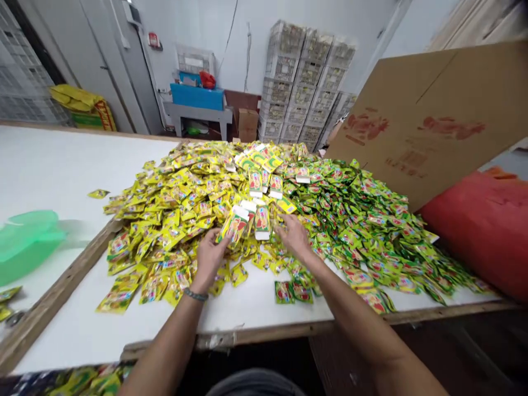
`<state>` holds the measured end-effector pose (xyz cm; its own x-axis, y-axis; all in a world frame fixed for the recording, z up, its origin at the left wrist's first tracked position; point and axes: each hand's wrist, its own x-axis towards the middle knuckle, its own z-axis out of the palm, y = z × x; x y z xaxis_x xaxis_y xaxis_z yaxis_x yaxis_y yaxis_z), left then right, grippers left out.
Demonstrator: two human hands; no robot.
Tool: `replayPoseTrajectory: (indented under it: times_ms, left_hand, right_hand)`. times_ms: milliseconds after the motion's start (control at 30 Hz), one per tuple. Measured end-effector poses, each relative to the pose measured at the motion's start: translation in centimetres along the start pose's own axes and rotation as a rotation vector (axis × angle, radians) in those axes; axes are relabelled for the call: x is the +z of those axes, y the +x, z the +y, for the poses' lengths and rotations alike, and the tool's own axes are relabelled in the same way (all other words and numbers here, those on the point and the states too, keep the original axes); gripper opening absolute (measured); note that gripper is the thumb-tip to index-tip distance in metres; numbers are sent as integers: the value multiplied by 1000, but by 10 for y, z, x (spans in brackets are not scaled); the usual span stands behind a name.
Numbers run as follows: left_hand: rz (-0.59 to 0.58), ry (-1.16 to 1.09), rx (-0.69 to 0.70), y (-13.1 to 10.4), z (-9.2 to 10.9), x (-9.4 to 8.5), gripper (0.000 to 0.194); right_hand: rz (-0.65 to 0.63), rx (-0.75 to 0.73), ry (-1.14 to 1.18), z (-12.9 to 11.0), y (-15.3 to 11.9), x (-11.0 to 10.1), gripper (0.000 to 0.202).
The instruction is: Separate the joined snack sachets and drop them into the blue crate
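My left hand (211, 254) is closed round a small printed carton (236, 224) with a white end flap, held tilted over the heap. Right beside it, another small carton (262, 221) stands on the packets. My right hand (293, 235) has its fingers apart, close to a yellow carton (286, 205); whether they touch is unclear. Farther back, several similar cartons (259, 158) lie on top of the pile. Yellow packets (177, 192) are heaped to the left and green packets (363, 220) to the right.
The white table (74, 165) has a wooden strip (61, 291) on the left, beside a green plastic scoop-like container (31, 242). A big cardboard box (433, 110) and a red sack (482, 225) border the right side. Stacked crates (309, 82) stand behind.
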<state>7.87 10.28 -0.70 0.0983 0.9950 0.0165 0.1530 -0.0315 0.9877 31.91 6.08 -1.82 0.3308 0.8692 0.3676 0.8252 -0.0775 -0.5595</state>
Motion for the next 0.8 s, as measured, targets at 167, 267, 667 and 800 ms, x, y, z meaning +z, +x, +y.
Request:
replayPoseTrajectory:
  times_ms: [167, 267, 667, 800]
  left_hand:
    - [-216, -6, -112, -39, -4, -21, 55]
    - [-339, -23, -181, -63, -24, -27, 48]
    - [-349, 5, -236, -98, -57, -30, 49]
    - [-324, 9, -231, -98, -61, -26, 52]
  right_hand:
    - [-281, 234, -38, 43, -83, -28, 32]
    - [-314, 186, -93, 50, -122, -23, 36]
    - [-312, 175, 68, 24, -152, -6, 44]
    - [-118, 445, 615, 1, -155, -1, 47]
